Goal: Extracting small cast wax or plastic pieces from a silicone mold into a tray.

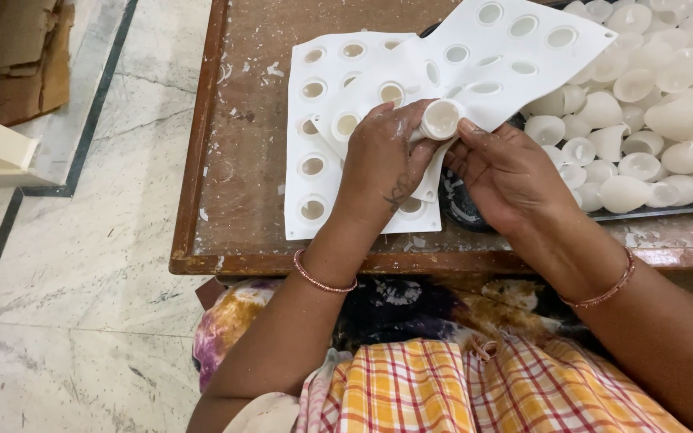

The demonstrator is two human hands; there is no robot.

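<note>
Head view | both hands' fingers pinch white mould sheet (475, 56), one cup bulging | tray (651, 213): white cups (643, 88) heaped

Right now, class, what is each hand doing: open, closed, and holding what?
Left hand: fingers closed on the bent white mould sheet.
Right hand: fingers pinching the small white cup at the sheet's edge.

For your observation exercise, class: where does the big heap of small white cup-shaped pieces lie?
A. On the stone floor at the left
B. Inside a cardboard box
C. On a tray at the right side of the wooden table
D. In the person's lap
C: the white cup-shaped pieces are heaped on a dark tray at the right of the wooden table, beside the white mould sheet that both hands are holding.
</note>
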